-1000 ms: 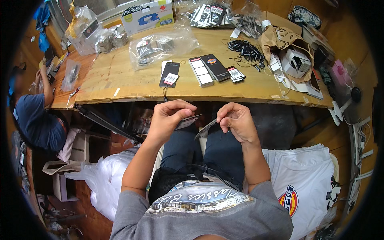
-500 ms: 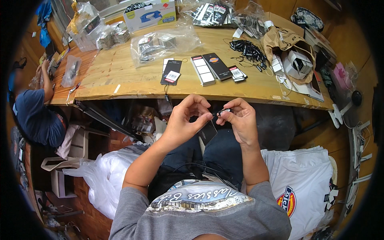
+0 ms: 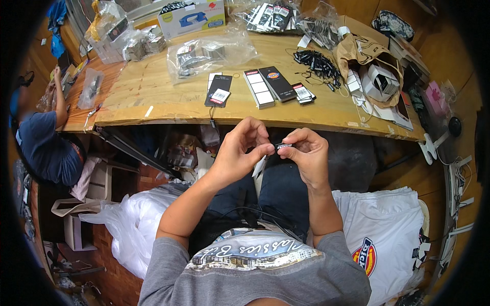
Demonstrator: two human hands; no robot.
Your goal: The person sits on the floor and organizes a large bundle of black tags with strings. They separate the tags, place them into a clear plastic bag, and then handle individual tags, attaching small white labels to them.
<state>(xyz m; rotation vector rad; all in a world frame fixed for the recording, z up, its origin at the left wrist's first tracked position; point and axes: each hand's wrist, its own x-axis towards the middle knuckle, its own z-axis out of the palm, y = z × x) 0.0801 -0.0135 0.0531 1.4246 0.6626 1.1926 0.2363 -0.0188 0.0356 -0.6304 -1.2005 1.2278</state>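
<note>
Over my lap, just short of the table edge, both hands meet at a hang tag string. My right hand (image 3: 309, 155) pinches its small black plastic seal (image 3: 284, 146), which has white marks, between thumb and fingers. My left hand (image 3: 242, 152) has thumb and forefinger closed at the seal's left end, on the string; the thin cord itself is mostly hidden. Below the left fingertips dangles a hang tag (image 3: 260, 167), turned with a pale side showing. On the table ahead lie a black hang tag with a white sticker (image 3: 219, 95) and two stacks of tags, white-labelled (image 3: 259, 91) and black (image 3: 278, 84).
Small tags (image 3: 303, 94) and a heap of black tag strings (image 3: 319, 67) lie to the right, beside a brown paper bag (image 3: 360, 48). A clear plastic bag (image 3: 209, 53) sits farther back. Folded white shirts (image 3: 383, 224) are at my right. A co-worker (image 3: 48, 143) sits at left.
The hanging tag has swung from its dark face to a pale side. My hands have shifted slightly, still pinched together at the string. The co-worker's arm has moved a little.
</note>
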